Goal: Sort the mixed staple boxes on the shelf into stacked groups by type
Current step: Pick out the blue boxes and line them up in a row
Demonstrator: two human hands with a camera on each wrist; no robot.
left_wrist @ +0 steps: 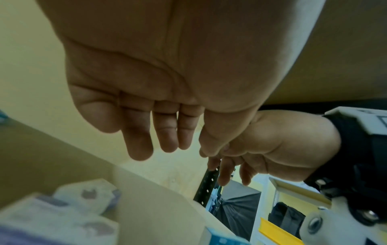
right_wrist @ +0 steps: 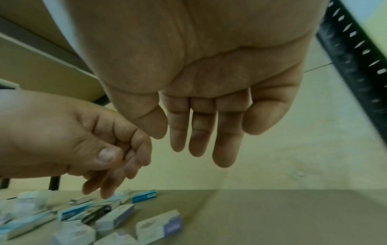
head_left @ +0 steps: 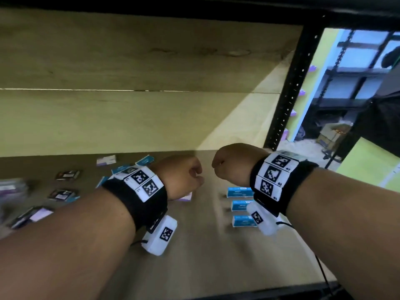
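Small staple boxes lie scattered on the brown shelf board [head_left: 201,252]. Three blue boxes [head_left: 239,192] sit in a column under my right wrist. Black boxes [head_left: 67,174] lie at the left, a white-and-purple box [head_left: 106,160] at the back, and a purple box [head_left: 186,198] just under my left hand. My left hand [head_left: 188,173] and right hand [head_left: 227,164] hover side by side above the board, almost touching. In the wrist views the left fingers [left_wrist: 146,142] and right fingers [right_wrist: 199,136] hang loose and hold nothing. White-and-purple boxes [right_wrist: 159,225] and blue boxes [right_wrist: 144,196] lie below them.
A black perforated upright [head_left: 287,94] stands at the shelf's right end, with the room beyond it. A pale wooden back wall [head_left: 129,118] closes the rear. The shelf's dark front edge [head_left: 259,294] runs along the bottom. Blurred purple boxes [head_left: 13,187] sit at the far left.
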